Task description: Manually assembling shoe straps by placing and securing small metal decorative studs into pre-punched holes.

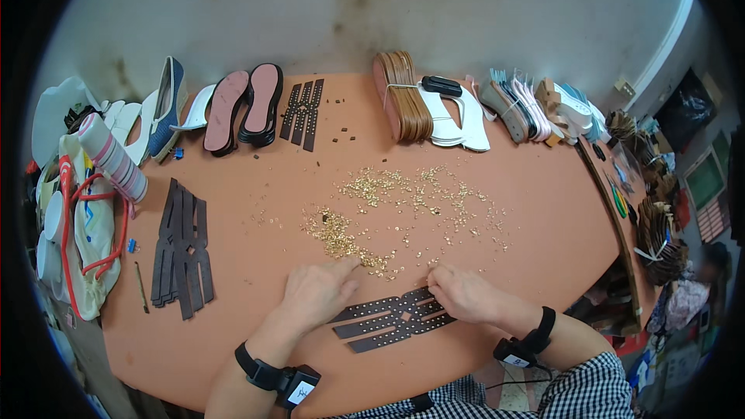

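A dark brown slotted strap piece (405, 316), dotted with rows of small gold studs, lies on the table in front of me. My left hand (317, 293) is beside its left upper edge, index finger stretched to the rim of a heap of loose gold studs (335, 234), thumb apart. Over the right end of the strap piece is my right hand (463, 295), its fingertips pressed together; what they pinch, if anything, is too small to make out. More gold studs (423, 190) are scattered farther back.
Dark strap pieces (185, 252) are stacked at left, near a thin stick (141, 287) and a striped bottle (112, 157). Along the wall stand pink-topped soles (262, 101), another strap piece (303, 115), brown soles (403, 97) and white cut-outs (454, 120). Tools (619, 200) lie beyond the right edge.
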A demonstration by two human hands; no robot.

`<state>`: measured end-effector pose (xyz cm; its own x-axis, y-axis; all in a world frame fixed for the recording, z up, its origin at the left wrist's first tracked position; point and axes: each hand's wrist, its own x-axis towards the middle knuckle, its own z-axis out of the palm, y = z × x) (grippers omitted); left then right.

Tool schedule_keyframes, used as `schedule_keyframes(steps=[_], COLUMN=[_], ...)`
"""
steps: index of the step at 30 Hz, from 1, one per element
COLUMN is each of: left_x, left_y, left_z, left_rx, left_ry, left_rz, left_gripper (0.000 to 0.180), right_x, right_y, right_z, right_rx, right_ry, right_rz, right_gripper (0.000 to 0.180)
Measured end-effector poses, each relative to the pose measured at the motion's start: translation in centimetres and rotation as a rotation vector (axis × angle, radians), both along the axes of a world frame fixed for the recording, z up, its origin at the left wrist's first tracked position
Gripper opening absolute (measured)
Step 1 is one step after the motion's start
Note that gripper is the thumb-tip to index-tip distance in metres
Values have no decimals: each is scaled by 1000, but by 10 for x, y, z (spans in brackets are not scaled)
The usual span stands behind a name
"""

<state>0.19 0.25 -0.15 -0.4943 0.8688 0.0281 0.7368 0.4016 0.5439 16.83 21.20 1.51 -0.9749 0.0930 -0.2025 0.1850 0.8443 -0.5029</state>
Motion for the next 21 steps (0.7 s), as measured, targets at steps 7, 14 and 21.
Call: schedule_keyframes(steps=[7, 14, 21], left_x=[-1, -2, -1], left_y=[1, -1, 2], left_z=[4, 1, 0], left_rx=[39, 20, -6], left_ry=[-14, 27, -6], left_rz=[4, 10, -5], left_gripper=[30, 33, 35], right_x=[-3, -7, -12], right_y=[-4, -8, 3], right_z=[2, 9, 2], right_rx=[48, 26, -33], right_ry=[-16, -72, -169], right_rz=[-7, -22, -54], right_gripper=[9, 10, 9])
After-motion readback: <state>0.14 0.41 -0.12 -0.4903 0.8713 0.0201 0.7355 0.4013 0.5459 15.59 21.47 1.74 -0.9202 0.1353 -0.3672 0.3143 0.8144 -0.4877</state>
